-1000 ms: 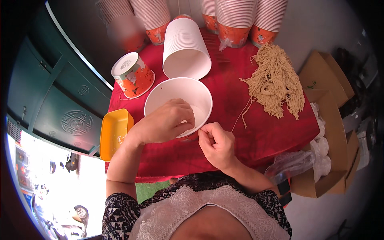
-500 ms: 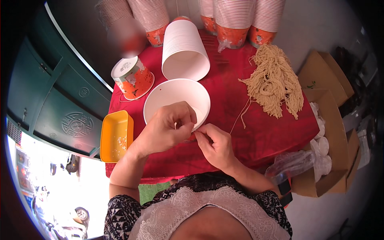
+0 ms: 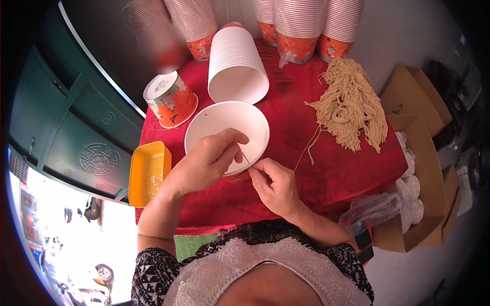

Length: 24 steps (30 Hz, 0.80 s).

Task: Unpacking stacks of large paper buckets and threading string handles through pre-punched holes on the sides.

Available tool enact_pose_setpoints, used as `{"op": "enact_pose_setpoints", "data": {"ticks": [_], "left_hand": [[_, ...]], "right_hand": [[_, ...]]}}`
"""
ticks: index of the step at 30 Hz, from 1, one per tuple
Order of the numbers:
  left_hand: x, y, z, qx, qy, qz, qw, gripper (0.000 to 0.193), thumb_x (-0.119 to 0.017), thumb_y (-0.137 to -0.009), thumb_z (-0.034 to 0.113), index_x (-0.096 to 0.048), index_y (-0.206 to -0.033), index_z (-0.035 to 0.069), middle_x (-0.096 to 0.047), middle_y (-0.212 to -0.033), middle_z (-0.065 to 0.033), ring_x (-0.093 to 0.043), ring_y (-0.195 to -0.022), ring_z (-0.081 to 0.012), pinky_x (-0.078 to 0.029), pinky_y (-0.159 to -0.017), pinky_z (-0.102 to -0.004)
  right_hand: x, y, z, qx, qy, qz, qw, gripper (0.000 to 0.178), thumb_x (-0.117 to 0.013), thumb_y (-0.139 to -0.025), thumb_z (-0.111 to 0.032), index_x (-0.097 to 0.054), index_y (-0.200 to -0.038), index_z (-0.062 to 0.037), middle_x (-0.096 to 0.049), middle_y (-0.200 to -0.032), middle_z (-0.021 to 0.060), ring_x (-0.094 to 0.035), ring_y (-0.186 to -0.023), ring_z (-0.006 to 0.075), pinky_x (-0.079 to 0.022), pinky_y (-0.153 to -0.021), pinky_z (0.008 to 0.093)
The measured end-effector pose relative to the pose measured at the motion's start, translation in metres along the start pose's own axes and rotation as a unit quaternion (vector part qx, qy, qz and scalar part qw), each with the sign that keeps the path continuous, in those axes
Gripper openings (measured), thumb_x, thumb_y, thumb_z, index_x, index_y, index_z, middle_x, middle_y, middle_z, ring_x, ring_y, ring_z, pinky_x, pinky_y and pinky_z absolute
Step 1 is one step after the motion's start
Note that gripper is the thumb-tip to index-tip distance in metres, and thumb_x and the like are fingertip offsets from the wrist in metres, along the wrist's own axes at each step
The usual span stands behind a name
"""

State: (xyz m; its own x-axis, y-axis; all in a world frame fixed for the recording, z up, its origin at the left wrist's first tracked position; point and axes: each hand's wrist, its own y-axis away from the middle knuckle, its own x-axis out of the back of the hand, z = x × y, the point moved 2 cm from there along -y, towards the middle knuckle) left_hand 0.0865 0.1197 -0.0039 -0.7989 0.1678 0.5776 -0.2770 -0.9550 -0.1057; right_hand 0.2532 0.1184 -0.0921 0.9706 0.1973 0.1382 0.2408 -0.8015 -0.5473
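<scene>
A white-lined paper bucket (image 3: 212, 120) stands upright with its mouth toward me, its orange outside showing under my hands. Over its near rim, my left hand (image 3: 206, 160) has its fingers curled, with a thin string (image 3: 245, 157) running from them down to the rim. My right hand (image 3: 275, 183) pinches the string against the rim at the bucket's near right side. Farther right lies a heap of beige string (image 3: 352, 104), from which a loose strand trails toward my right hand. What sits deep between my left fingertips is partly hidden.
Behind the bucket lies a stack of nested white buckets (image 3: 237, 66); an upturned orange bucket (image 3: 176, 107) is at left. A yellow tray (image 3: 135, 176) with small white bits sits at the left edge. Wrapped bucket stacks (image 3: 298, 25) line the back. Open cardboard boxes (image 3: 423, 153) stand right.
My left hand has opened its curl a little and drawn back slightly left, showing the string between the hands. My right hand stays at the rim.
</scene>
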Motion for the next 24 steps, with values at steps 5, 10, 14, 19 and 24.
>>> {"op": "enact_pose_setpoints", "data": {"ticks": [5, 10, 14, 19, 24], "left_hand": [[0.004, -0.003, -0.007, -0.028, -0.039, -0.063, 0.997, 0.019, -0.060, -0.090, 0.005, -0.064, -0.107, -0.003, -0.066, -0.084, -0.0095, -0.063, -0.077, -0.0170, -0.049, -0.070, -0.0297], [0.001, -0.006, -0.007, -0.002, -0.025, -0.082, 0.996, 0.017, -0.062, -0.088, 0.006, -0.065, -0.100, -0.005, -0.067, -0.078, -0.0119, -0.066, -0.071, -0.0226, -0.051, -0.066, -0.0353], [-0.002, -0.003, -0.002, -0.029, -0.111, -0.025, 0.993, 0.011, -0.065, -0.086, 0.007, -0.064, -0.086, -0.005, -0.066, -0.074, -0.0113, -0.064, -0.066, -0.0213, -0.049, -0.061, -0.0359], [-0.003, 0.006, 0.012, -0.049, -0.189, 0.045, 0.980, 0.017, -0.067, -0.085, 0.005, -0.057, -0.073, -0.003, -0.061, -0.072, -0.0107, -0.059, -0.062, -0.0201, -0.046, -0.059, -0.0340], [-0.013, 0.005, -0.005, -0.060, 0.065, 0.034, 0.995, 0.020, -0.068, -0.083, -0.001, -0.054, -0.069, -0.002, -0.062, -0.076, -0.0050, -0.054, -0.064, -0.0097, -0.042, -0.056, -0.0265]], "right_hand": [[-0.001, 0.000, -0.001, 0.004, 0.002, 0.003, 1.000, 0.006, -0.064, -0.086, 0.004, -0.059, -0.087, 0.0029, -0.064, -0.076, 0.0170, -0.067, -0.064, 0.0252, -0.049, -0.055, 0.0333], [-0.001, -0.001, 0.000, 0.012, 0.004, 0.006, 1.000, 0.006, -0.065, -0.086, 0.003, -0.059, -0.088, 0.0025, -0.064, -0.076, 0.0165, -0.067, -0.064, 0.0253, -0.049, -0.055, 0.0336], [0.000, -0.001, -0.001, 0.008, 0.005, 0.004, 1.000, 0.007, -0.065, -0.085, 0.003, -0.059, -0.088, 0.0023, -0.064, -0.076, 0.0164, -0.067, -0.064, 0.0257, -0.049, -0.055, 0.0336], [0.004, 0.001, 0.001, 0.000, 0.017, 0.003, 1.000, 0.007, -0.065, -0.085, 0.003, -0.059, -0.088, 0.0023, -0.064, -0.076, 0.0164, -0.066, -0.065, 0.0274, -0.050, -0.056, 0.0341], [0.003, -0.001, -0.001, 0.002, 0.004, 0.006, 1.000, 0.006, -0.065, -0.085, 0.003, -0.060, -0.087, 0.0022, -0.064, -0.076, 0.0167, -0.066, -0.065, 0.0282, -0.050, -0.056, 0.0347]]}}
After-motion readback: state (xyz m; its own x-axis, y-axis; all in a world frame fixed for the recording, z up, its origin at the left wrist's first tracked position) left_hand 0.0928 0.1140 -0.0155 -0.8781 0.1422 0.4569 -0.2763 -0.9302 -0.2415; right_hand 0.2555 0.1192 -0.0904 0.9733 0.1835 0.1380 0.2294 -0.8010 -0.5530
